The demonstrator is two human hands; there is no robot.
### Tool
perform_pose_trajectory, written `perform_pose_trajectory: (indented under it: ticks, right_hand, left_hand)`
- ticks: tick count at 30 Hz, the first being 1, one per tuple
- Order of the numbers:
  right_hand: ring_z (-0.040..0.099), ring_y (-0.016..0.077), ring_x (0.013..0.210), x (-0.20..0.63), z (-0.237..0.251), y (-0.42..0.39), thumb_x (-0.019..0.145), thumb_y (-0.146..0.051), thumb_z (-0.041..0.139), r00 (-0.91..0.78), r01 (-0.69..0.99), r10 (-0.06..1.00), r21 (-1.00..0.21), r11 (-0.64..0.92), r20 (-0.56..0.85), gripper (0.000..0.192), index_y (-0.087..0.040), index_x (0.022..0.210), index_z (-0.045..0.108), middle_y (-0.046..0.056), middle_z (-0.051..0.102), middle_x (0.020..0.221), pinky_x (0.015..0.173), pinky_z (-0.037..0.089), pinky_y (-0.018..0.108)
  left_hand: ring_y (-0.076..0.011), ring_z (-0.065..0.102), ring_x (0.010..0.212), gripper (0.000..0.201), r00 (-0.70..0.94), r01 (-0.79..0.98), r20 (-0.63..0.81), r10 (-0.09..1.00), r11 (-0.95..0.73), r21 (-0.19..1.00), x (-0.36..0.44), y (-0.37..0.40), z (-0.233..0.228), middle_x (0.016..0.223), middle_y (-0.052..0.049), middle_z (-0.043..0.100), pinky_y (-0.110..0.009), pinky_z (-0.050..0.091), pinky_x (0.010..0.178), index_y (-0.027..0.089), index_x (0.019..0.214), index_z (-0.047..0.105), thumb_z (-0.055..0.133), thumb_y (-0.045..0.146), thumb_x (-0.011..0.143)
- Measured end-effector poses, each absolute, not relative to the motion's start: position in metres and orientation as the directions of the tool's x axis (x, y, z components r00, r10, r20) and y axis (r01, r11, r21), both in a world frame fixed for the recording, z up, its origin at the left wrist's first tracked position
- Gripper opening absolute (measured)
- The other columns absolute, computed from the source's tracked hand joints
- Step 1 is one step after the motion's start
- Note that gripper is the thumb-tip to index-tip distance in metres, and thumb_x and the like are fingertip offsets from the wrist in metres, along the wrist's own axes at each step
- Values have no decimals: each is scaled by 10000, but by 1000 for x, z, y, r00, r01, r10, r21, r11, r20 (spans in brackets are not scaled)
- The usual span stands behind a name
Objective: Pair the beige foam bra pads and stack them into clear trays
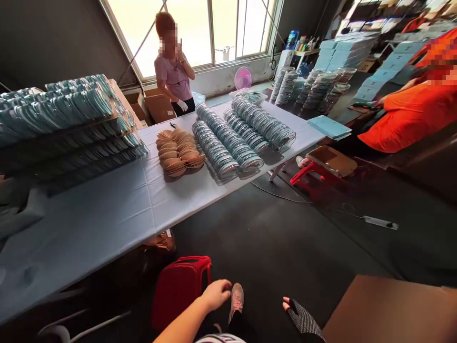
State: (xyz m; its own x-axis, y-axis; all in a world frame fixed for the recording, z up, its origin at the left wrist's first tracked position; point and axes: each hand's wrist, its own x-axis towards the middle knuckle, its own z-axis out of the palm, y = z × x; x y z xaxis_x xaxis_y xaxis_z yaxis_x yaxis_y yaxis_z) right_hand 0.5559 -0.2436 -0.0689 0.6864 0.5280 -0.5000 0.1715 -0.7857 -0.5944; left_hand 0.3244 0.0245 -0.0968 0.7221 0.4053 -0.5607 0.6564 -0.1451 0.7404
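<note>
My left hand (216, 293) hangs low at the bottom centre with its fingers curled in and nothing in them. It is beside the top of a red stool (180, 286) and just left of my pinkish shoe (236, 300). My right hand (299, 316) is lower right of the shoe, covered by a dark patterned glove with only a fingertip showing; it holds nothing that I can see. Both hands are well short of the long table (117, 214) with its pale blue cloth.
On the table lie rows of clear round discs (228, 143) and a pile of brown oval pieces (180, 155); teal stacks (64, 112) fill racks at the left. A person in purple (173, 76) stands by the window, one in orange (410, 114) at right. A cardboard box (392, 309) and a power strip (380, 222) are on the dark floor.
</note>
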Motion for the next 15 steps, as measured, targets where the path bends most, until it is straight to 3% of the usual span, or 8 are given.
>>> perform_pose_trajectory:
  ticks: [3,7,11,15]
  right_hand:
    - [664,278,1213,578,-55,-217,780,-499,483,638,229,593,-615,-755,-491,505,-218,1100,754,93,740,1228,1103,468,395]
    - [644,266,1246,590,-22,-161,824,-486,502,472,350,722,-644,-680,-506,503,-225,1187,733,84,708,1296,1089,469,372]
    - [639,257,1253,607,-8,-111,832,-495,487,324,480,788,-627,-614,-524,544,-201,1229,715,100,697,1314,1095,459,365]
    - [647,299,1235,646,-18,-63,756,-593,497,298,513,813,-634,-578,-500,575,-255,1153,740,96,722,1269,1080,473,395]
  left_hand:
    - [-237,702,1054,426,663,666,-546,512,-71,743,347,50,-88,1116,-98,760,-345,524,974,170,1208,705,554,269,822]
    - [-224,707,1079,334,431,761,-597,677,82,643,326,86,-87,1100,-101,770,-301,512,978,142,1099,731,555,199,821]
    - [-263,678,1179,249,205,793,-618,759,241,559,271,109,-86,1150,-132,760,-313,465,1051,141,973,737,592,134,770]
    - [-248,686,1163,284,-2,765,-572,820,370,528,245,139,-76,1195,-108,750,-311,482,1001,176,1076,716,571,155,833]
